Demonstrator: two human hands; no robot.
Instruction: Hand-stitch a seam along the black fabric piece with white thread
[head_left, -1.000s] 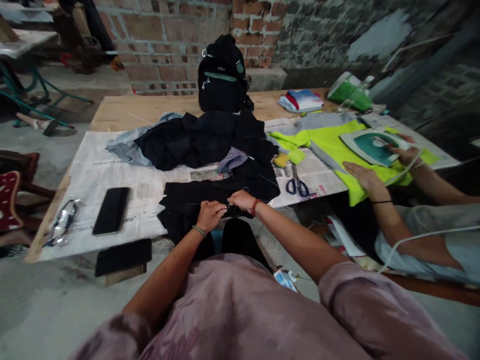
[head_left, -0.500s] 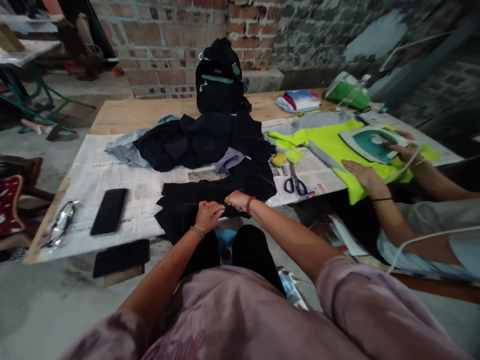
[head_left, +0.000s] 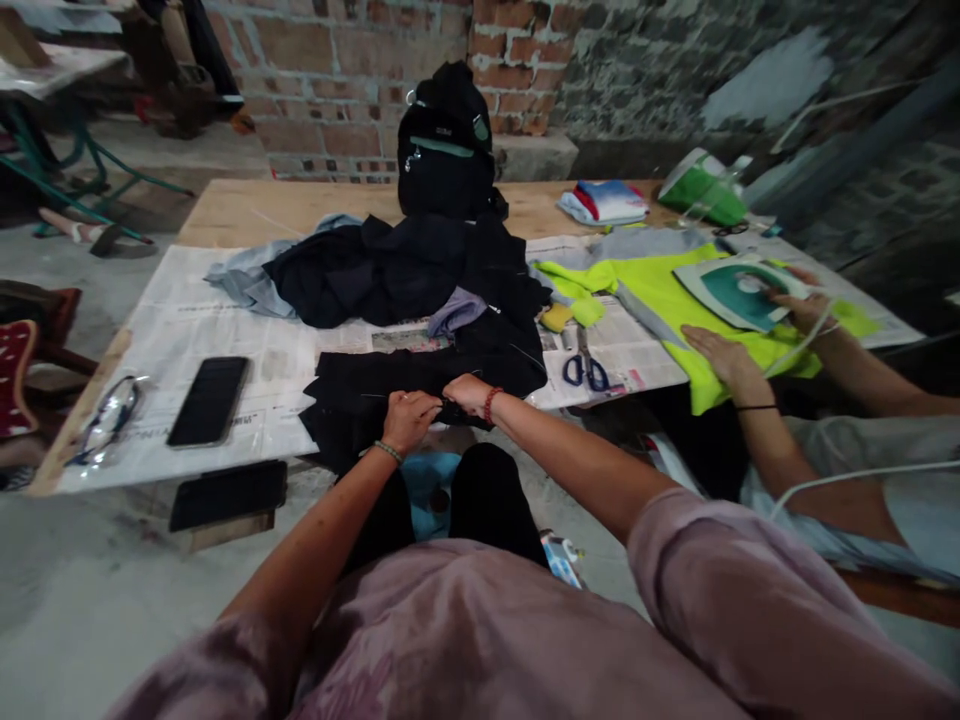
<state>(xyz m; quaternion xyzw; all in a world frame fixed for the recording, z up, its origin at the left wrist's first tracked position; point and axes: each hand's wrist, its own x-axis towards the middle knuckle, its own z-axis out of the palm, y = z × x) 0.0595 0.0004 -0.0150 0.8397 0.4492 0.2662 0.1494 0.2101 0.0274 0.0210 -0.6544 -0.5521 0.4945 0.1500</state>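
Note:
A piece of black cloth (head_left: pixel 360 378) lies along the front edge of the table, partly hanging over it. My left hand (head_left: pixel 410 416) is closed on its near edge, fingertips pinched. Close beside it, my right hand (head_left: pixel 469 394) is also closed at the same edge, its fingers curled. A thin pale thread shows on the cloth by the left hand. Whether a needle is between my right fingers is too small to tell. Behind lies a heap of dark garments (head_left: pixel 375 270), with a greyish purple piece (head_left: pixel 456 312) sticking out. Dark-handled scissors (head_left: pixel 586 368) rest to the right.
At right, a co-worker's hands hold an iron (head_left: pixel 739 290) on a yellow and grey garment (head_left: pixel 645 285). A black backpack (head_left: pixel 444 150) stands at the back. A phone (head_left: pixel 210 402) and glasses (head_left: pixel 112 415) lie left; another phone (head_left: pixel 229 495) sits below the table edge.
The view has shifted slightly, so the table appears a little left and higher. My hands stay at the cloth's edge, a little farther apart. The co-worker's hands and iron have barely moved.

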